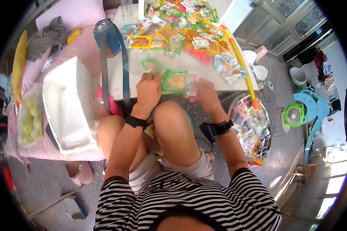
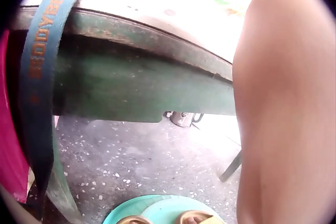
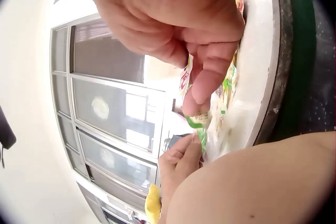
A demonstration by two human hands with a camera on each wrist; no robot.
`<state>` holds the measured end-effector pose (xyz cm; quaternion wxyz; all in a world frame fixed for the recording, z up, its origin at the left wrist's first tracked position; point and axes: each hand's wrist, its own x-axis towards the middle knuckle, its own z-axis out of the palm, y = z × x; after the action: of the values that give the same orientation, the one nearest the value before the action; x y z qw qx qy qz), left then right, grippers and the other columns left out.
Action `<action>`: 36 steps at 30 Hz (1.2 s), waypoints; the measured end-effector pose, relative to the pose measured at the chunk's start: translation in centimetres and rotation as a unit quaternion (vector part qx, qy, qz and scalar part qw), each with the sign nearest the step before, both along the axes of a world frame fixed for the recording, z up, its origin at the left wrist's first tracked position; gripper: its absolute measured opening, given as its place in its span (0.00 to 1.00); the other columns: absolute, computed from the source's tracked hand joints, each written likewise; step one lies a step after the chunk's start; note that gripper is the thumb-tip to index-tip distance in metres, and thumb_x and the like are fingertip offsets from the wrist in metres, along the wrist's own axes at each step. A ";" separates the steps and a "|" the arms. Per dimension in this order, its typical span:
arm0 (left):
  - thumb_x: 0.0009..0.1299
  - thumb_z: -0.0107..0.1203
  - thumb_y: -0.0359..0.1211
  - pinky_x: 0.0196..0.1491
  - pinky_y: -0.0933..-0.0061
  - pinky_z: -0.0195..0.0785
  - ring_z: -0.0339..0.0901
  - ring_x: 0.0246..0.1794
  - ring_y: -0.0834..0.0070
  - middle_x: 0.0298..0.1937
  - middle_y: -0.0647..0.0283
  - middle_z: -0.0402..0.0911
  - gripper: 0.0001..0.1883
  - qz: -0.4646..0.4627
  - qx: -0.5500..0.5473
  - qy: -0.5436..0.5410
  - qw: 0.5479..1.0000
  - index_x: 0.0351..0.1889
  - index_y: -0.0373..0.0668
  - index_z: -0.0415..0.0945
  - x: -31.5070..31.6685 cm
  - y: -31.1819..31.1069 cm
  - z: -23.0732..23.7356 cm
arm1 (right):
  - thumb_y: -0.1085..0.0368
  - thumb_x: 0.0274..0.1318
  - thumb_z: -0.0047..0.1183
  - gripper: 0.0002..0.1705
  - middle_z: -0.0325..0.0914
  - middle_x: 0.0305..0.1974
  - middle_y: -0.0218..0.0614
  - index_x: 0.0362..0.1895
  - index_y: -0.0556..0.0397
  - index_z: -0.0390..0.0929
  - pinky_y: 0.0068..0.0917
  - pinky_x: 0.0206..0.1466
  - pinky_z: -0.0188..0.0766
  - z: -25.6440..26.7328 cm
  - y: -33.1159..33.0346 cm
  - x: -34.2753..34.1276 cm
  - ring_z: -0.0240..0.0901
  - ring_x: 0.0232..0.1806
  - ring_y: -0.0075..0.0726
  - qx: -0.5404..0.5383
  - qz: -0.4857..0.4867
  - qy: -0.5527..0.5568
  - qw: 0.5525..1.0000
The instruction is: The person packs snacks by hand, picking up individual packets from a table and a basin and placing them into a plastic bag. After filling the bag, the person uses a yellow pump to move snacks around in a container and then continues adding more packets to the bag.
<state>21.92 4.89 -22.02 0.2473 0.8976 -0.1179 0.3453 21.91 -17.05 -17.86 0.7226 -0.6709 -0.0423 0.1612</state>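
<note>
My right hand pinches the white end of a clear, green-edged snack packet with pale food inside, over the front edge of the table. In the right wrist view its thumb and fingers close around the packet's red-and-white printed end. My left hand is to the left, its curled fingertips at the near edge of another green-edged packet. The right wrist view shows the left hand pinching a green packet edge; I cannot tell which of the two packets it belongs to.
A heap of snack packets covers the back of the white table. A strapped blue flask stands left, near a white foam box. A yellow tube lies along the right edge, above a basin of packets.
</note>
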 end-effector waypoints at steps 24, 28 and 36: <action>0.59 0.51 0.23 0.35 0.58 0.69 0.73 0.32 0.55 0.29 0.53 0.78 0.12 -0.037 -0.037 -0.014 0.999 0.41 0.37 0.77 -0.5 0.2 0.9 | 0.76 0.54 0.46 0.08 0.79 0.27 0.37 0.31 0.62 0.79 0.24 0.28 0.77 -3.2 9.8 5.0 0.76 0.23 0.28 -0.044 0.069 -0.020 0.996; 0.58 0.52 0.23 0.34 0.58 0.69 0.73 0.31 0.55 0.29 0.54 0.78 0.11 -0.019 -0.053 -0.008 0.998 0.39 0.38 0.77 -0.5 0.4 0.8 | 0.68 0.54 0.51 0.08 0.79 0.26 0.35 0.30 0.61 0.80 0.22 0.27 0.76 -2.7 9.7 5.6 0.77 0.24 0.27 -0.092 0.119 -0.049 0.987; 0.56 0.53 0.22 0.28 0.58 0.68 0.73 0.30 0.56 0.28 0.55 0.77 0.08 -0.002 -0.044 0.030 0.999 0.34 0.38 0.76 -0.4 0.4 0.4 | 0.50 0.51 0.58 0.19 0.79 0.22 0.31 0.26 0.54 0.80 0.22 0.21 0.70 -1.3 3.5 11.0 0.73 0.20 0.24 -0.171 -0.048 -0.054 0.983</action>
<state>21.55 5.30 -21.61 0.2906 0.8955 -0.0966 0.3229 32.96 -13.55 -19.21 0.6005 -0.7937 -0.0208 0.0950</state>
